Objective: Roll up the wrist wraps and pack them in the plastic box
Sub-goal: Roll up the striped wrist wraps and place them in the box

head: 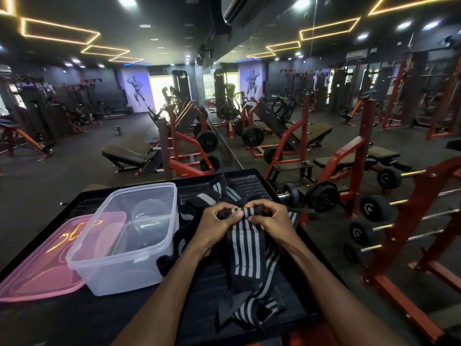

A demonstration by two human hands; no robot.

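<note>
A black wrist wrap with grey stripes [245, 248] lies lengthwise on the black tray [252, 179], its far end rolled into a small coil. My left hand [215, 224] and my right hand [270, 221] both pinch that coil from either side, thumbs on top. The rest of the wrap trails toward me, with its loose end bunched near the tray's front edge. More striped wraps [219, 192] lie tangled beyond my hands. A clear plastic box [129, 236] stands open and empty to the left of my hands.
A pink lid [40, 268] lies flat left of the box. A black strap loop [166, 263] rests by the box's near right corner. To the right stands a red rack of dumbbells [374, 208]. Benches and machines fill the gym floor beyond.
</note>
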